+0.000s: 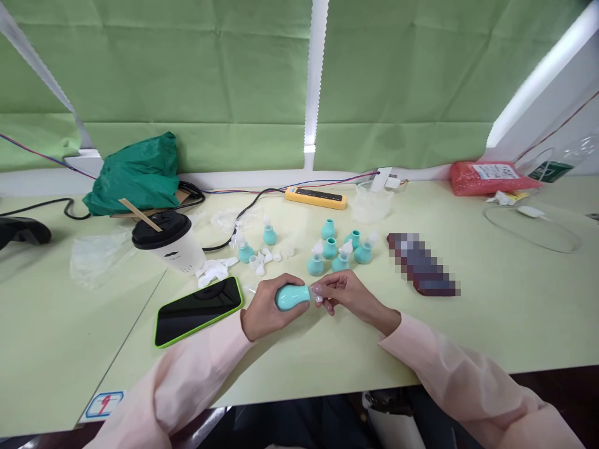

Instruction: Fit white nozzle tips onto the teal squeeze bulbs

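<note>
My left hand (pixel 271 307) is wrapped round a teal squeeze bulb (pixel 291 297), probably of a nasal aspirator, which lies sideways with its neck to the right. At that neck, the fingers of my right hand (pixel 346 292) pinch a small clear nozzle (pixel 316 293), partly hidden by the fingertips. Beyond my hands stand several more teal bulbs; one bulb with a clear nozzle (pixel 315 263) is near my right hand, and a bulb with a bare neck (pixel 328 229) is farther back. Small white plastic pieces (pixel 262 259) lie loose beyond my left hand.
At left are a phone with a green edge (pixel 199 312), a lidded paper cup (pixel 175 249) and a green bag (pixel 135 174). A yellow power strip (pixel 316 198) lies at the back. To the right are a pixelated dark object (pixel 423 268) and a red package (pixel 486 178).
</note>
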Tool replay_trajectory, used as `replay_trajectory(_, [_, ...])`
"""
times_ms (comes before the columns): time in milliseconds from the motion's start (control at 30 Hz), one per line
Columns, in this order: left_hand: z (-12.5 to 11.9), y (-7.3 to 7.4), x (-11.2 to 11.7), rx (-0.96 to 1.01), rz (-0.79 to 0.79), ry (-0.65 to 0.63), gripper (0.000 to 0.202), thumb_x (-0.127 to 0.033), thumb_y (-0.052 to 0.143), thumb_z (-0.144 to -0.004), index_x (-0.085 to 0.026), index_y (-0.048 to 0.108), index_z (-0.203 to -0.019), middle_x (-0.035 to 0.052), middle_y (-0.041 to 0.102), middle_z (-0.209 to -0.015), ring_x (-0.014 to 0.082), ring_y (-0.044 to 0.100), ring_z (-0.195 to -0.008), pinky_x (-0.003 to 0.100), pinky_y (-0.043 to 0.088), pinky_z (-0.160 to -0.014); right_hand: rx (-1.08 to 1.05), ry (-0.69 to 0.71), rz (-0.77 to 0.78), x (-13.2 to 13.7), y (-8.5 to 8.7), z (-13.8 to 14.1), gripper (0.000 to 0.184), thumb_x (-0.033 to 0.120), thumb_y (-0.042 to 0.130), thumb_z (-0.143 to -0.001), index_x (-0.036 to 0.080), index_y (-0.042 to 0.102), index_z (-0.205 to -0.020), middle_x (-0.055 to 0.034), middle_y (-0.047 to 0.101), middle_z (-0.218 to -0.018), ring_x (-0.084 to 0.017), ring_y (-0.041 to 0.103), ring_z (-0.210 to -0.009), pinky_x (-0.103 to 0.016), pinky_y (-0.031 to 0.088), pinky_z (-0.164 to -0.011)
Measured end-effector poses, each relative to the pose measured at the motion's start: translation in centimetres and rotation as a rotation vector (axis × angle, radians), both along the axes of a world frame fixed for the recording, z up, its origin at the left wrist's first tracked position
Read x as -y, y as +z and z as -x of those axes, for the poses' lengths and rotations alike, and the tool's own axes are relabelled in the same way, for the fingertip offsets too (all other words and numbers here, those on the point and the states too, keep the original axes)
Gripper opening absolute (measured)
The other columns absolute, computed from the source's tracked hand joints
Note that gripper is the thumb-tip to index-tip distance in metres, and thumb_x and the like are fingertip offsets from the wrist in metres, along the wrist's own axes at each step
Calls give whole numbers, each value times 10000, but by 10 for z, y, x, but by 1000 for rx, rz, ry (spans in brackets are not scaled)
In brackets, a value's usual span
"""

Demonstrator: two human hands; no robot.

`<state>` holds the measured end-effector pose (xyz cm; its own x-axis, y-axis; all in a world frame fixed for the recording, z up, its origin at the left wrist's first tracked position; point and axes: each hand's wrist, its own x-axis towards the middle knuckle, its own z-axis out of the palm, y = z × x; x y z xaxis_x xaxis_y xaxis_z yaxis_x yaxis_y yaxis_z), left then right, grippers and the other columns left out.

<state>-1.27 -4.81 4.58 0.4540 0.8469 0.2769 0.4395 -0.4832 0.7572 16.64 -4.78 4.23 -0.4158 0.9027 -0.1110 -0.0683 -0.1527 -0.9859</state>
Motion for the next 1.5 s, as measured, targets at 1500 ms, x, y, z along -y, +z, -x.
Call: replay_trajectory(1500, [-2, -25, -70, -820, -703, 338, 200, -74, 421, -718, -144, 603, -675, 127, 439, -1116, 320, 333, -1049, 505, 237, -789, 170, -164, -433, 11, -6, 11, 154, 307, 490, -743, 160, 513, -702, 11, 459, -570, -103, 438, -544, -233, 361, -534])
